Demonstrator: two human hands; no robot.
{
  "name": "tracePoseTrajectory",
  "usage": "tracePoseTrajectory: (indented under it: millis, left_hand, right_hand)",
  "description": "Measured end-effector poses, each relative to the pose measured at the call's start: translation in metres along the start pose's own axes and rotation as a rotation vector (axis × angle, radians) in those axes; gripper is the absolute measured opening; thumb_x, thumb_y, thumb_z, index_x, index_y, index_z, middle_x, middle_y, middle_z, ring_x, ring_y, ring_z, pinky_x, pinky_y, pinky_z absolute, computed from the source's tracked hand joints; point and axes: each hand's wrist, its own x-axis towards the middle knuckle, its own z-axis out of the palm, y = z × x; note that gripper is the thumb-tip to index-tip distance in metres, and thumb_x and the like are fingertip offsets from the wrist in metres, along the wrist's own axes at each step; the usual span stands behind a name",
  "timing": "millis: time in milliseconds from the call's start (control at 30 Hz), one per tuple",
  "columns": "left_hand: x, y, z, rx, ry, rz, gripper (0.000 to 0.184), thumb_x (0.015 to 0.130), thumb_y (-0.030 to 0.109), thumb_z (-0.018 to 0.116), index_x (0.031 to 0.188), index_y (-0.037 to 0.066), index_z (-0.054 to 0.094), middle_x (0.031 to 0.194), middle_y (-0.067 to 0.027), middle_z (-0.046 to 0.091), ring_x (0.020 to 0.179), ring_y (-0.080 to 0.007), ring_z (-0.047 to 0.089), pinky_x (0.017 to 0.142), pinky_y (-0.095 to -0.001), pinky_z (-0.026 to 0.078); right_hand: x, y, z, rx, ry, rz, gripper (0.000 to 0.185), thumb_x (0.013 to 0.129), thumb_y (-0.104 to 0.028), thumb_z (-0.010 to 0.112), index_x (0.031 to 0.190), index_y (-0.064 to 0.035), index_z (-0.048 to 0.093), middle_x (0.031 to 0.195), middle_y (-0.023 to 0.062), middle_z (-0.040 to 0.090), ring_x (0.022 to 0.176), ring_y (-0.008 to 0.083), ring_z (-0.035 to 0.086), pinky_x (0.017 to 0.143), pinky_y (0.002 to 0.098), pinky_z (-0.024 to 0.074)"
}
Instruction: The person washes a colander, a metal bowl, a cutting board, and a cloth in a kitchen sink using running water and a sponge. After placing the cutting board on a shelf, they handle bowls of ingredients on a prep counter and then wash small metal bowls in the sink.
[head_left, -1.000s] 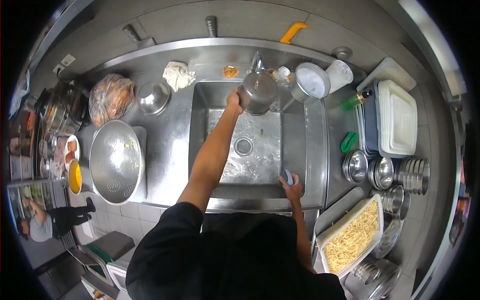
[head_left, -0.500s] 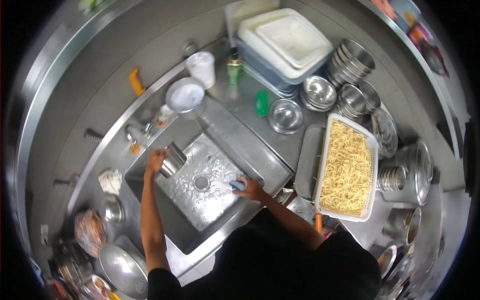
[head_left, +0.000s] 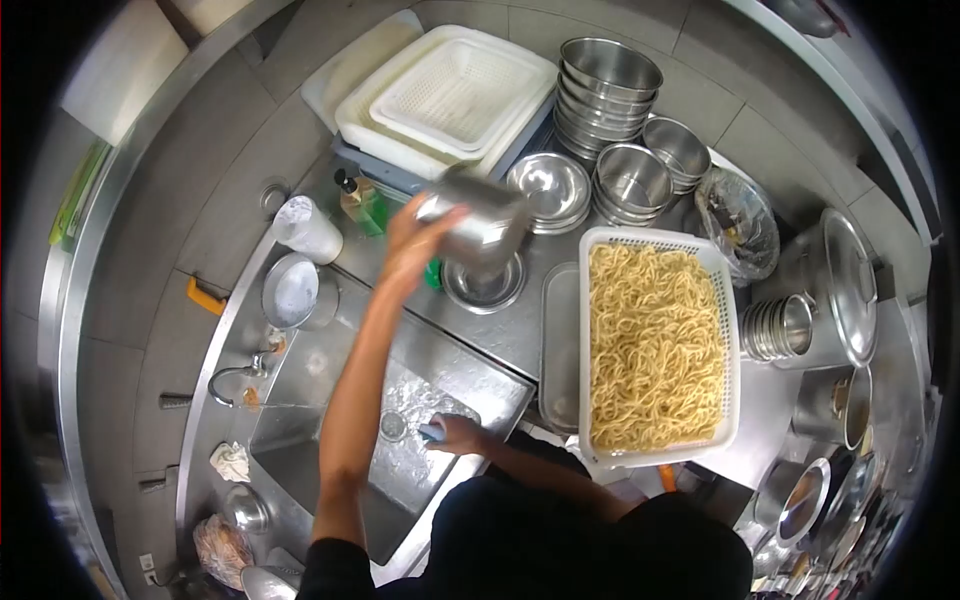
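Gripping a steel container (head_left: 485,225) in the left hand (head_left: 408,238), closed on its side wall, likely for lack of a visible handle. Held out past the sink (head_left: 283,435), above the side counter by a steel bowl (head_left: 485,287); can't tell if touching, too blurred. Gripping a blue sponge-like pad (head_left: 432,432) in the right hand (head_left: 462,436), low over the basin, presumably so drips land there. Note thin stream from the tap (head_left: 235,385). Farther out, see steel pots (head_left: 605,90) nested, probably to save space. See noodles (head_left: 660,350) in a white basket (head_left: 590,380), perforated, so likely good for draining.
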Motion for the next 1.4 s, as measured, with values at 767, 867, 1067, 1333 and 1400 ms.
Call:
tracePoseTrajectory:
  millis: [767, 867, 1067, 1333, 1400]
  left_hand:
    - [0.104, -0.047, 0.198, 0.204, -0.073, 0.914, 0.059, 0.076, 0.036, 0.07, 0.128, 0.018, 0.05, 0.133, -0.022, 0.039, 0.115, -0.0352, 0.05, 0.095, -0.0525, 0.038]
    - [-0.005, -0.059, 0.095, -0.95, -0.13, 0.287, 0.041, 0.087, 0.027, 0.06, 0.125, 0.015, 0.05, 0.117, -0.0065, 0.051, 0.102, -0.0167, 0.056, 0.084, -0.0408, 0.049]
    - [-0.321, -0.153, -0.016, -2.102, 0.674, 0.547, 0.043, 0.084, 0.049, 0.06, 0.11, 0.015, 0.062, 0.104, -0.0062, 0.065, 0.092, -0.0198, 0.06, 0.079, -0.0376, 0.047]
    - [-0.467, -0.198, 0.016, -1.776, 0.752, 0.98, 0.07, 0.083, 0.073, 0.036, 0.098, 0.013, 0.068, 0.109, -0.0107, 0.061, 0.095, -0.0256, 0.058, 0.085, -0.0411, 0.045]
    - [-0.484, -0.234, 0.035, -1.742, 0.722, 0.955, 0.078, 0.084, 0.075, 0.03, 0.105, 0.01, 0.067, 0.117, -0.0168, 0.058, 0.098, -0.0293, 0.058, 0.088, -0.044, 0.047]
  right_hand:
    - [0.001, 0.02, -0.015, 0.276, -0.098, 0.306, 0.061, 0.077, -0.037, 0.07, 0.122, -0.0016, 0.049, 0.112, 0.0203, 0.058, 0.105, 0.0322, 0.056, 0.08, 0.0452, 0.0494]
    - [0.013, 0.001, -0.011, 0.342, -0.114, 0.373, 0.062, 0.078, -0.036, 0.07, 0.124, -0.0018, 0.048, 0.113, 0.0193, 0.058, 0.107, 0.0312, 0.055, 0.079, 0.0454, 0.0498]
    - [0.025, -0.029, 0.003, 0.344, -0.176, 0.443, 0.064, 0.08, -0.035, 0.069, 0.129, -0.0023, 0.046, 0.115, 0.0175, 0.057, 0.11, 0.0293, 0.053, 0.077, 0.0458, 0.0505]
    - [0.042, 0.013, 0.007, 0.35, -0.417, 0.624, 0.044, 0.082, -0.038, 0.067, 0.113, -0.0095, 0.055, 0.097, 0.0074, 0.062, 0.084, 0.0224, 0.062, 0.068, 0.0411, 0.0525]
    - [0.05, 0.016, 0.001, 0.374, -0.442, 0.66, 0.039, 0.084, -0.039, 0.064, 0.108, -0.0088, 0.057, 0.093, 0.0087, 0.064, 0.078, 0.0252, 0.065, 0.064, 0.0398, 0.0545]
